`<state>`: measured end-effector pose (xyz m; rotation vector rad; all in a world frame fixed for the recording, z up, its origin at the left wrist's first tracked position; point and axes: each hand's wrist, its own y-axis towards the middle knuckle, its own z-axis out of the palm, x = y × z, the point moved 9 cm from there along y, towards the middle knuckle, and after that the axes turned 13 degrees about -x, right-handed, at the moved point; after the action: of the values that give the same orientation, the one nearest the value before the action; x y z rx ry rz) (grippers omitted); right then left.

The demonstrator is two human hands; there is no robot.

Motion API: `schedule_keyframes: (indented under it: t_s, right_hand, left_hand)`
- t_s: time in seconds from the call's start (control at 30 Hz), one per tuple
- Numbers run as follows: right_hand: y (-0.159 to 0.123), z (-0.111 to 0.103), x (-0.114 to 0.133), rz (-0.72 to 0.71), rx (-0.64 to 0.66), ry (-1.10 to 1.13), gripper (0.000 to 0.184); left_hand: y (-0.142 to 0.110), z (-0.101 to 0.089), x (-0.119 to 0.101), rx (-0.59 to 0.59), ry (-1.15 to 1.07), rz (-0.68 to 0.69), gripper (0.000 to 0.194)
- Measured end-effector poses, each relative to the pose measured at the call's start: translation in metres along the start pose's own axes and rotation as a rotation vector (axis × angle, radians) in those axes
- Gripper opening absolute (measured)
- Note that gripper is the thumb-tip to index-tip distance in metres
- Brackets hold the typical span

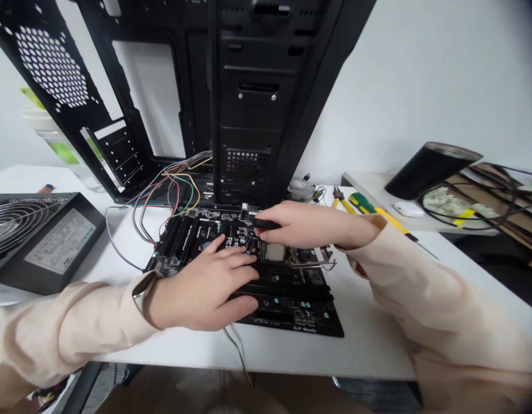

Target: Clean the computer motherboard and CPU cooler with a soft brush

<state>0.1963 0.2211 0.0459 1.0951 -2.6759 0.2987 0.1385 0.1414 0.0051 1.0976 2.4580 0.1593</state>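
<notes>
A black motherboard (pixel 311 316) lies flat on the white table. My left hand (pixel 209 282) rests palm down across its middle, fingers spread and holding nothing. My right hand (pixel 306 221) is closed around a dark, slim object (pixel 266 224), whose tip reaches the board's far part; its exact kind I cannot make out. Just below that hand a processor (pixel 274 252) sits in the socket, and the metal socket bracket (pixel 311 261) is swung open to the right. Thin coloured wires (pixel 175 184) run to the board's left end.
A black computer case (pixel 257 115) stands behind the board. At left lies a power supply (pixel 50 241), with a clear bottle (pixel 62 144) behind it. Right of the case are pliers (pixel 343 200), a screwdriver (pixel 393 221), a fan cooler (pixel 302 187) and a black cylinder (pixel 429 169).
</notes>
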Motion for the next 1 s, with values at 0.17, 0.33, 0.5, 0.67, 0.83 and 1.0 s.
schedule_keyframes:
  t_s: [0.17, 0.33, 0.5, 0.67, 0.83, 1.0]
  right_hand:
    - [0.000, 0.004, -0.005, 0.044, 0.036, 0.031, 0.020]
    - [0.001, 0.020, -0.009, 0.052, 0.148, 0.035, 0.022]
    - [0.002, 0.011, -0.018, 0.082, 0.045, -0.162, 0.027]
    - [-0.003, 0.016, -0.020, 0.097, 0.110, -0.308, 0.027]
    - [-0.006, 0.019, -0.010, 0.053, 0.128, -0.316, 0.029]
    - [-0.005, 0.021, -0.012, 0.061, 0.137, -0.318, 0.029]
  left_hand:
    - [0.001, 0.000, 0.000, -0.001, -0.004, 0.003, 0.037]
    - [0.002, -0.001, -0.001, -0.010, -0.009, 0.011, 0.036]
    - [0.002, -0.002, -0.001, -0.021, 0.008, 0.020, 0.036]
    - [0.002, -0.002, -0.001, -0.018, 0.015, 0.022, 0.037]
    - [0.003, -0.002, -0.001, -0.012, 0.024, 0.017, 0.036]
    - [0.003, -0.004, -0.002, -0.028, 0.015, 0.026, 0.035]
